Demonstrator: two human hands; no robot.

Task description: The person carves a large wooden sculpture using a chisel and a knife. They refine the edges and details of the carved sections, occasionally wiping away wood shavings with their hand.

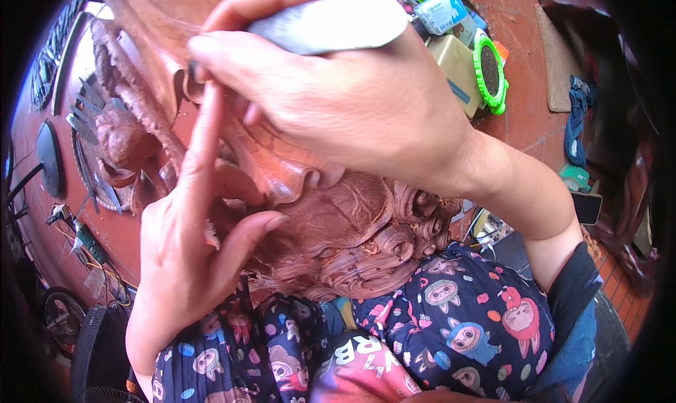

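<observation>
Red floor point(521, 23) shows beyond the work, with a green-rimmed disc point(491, 73), a beige box point(451, 71) and a blue-and-white pack point(442, 12) towards 1 and 2 o'clock. Blue cloth point(579, 114) lies near 2 o'clock, a phone point(588, 209) at 3. A rough wooden branch point(130, 86) slants at 10 o'clock.

Brown carving point(331, 220) fills the middle, over patterned clothes point(486, 325) at 5 o'clock. Its visible long axis runs from 11 to 5 o'clock, smooth at the upper end, curled at the lower.

Just above centre, towards 12, is the tool point(338, 26). Its long axis lies almost level: the broad white end points to 3 o'clock, the narrower grey end to 9. Of the hands, the right point(366, 100) grasps it; the left point(179, 237) has its index finger stretched towards 12 and its thumb towards 2. Its other fingers are hidden, so I cannot tell whether they grip the wood.
</observation>
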